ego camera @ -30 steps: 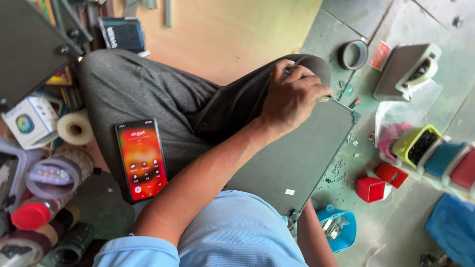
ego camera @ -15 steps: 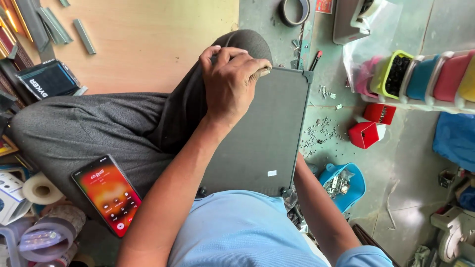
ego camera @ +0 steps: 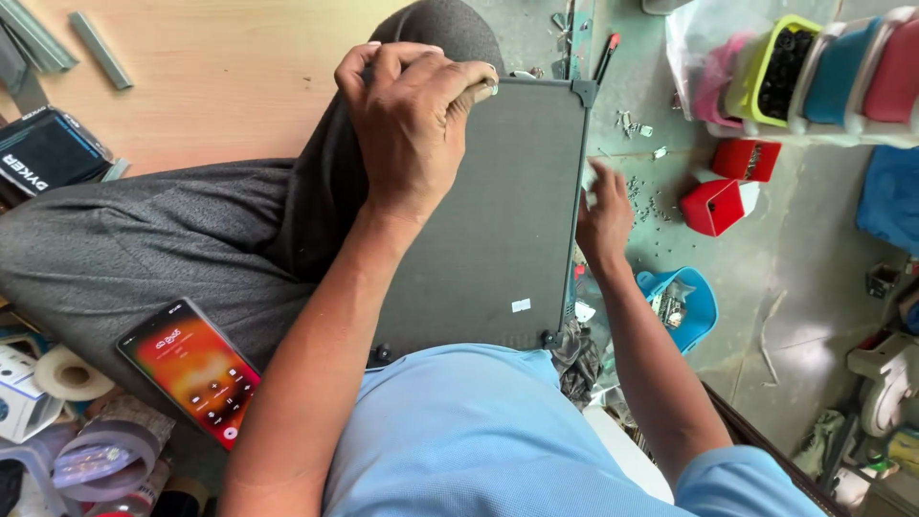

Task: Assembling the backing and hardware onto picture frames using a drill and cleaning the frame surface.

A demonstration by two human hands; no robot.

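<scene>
The dark grey panel [ego camera: 498, 220] lies across the person's lap, its long axis running from 12 to 6 o'clock. The left hand [ego camera: 412, 120] clamps its fingers over the panel's 11 o'clock corner, forearm slanting down toward 7. The right hand [ego camera: 603, 215] hovers just off the 3 o'clock edge, fingers loosely apart, above small screws [ego camera: 643, 196] scattered on the floor.

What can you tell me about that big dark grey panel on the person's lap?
The dark grey panel is a flat rectangle with a fine mesh-like face, a thin frame, small corner pieces and a little pale sticker. It lies across the lap. The left hand grips its far corner; the right hand is beside its right edge.
</scene>
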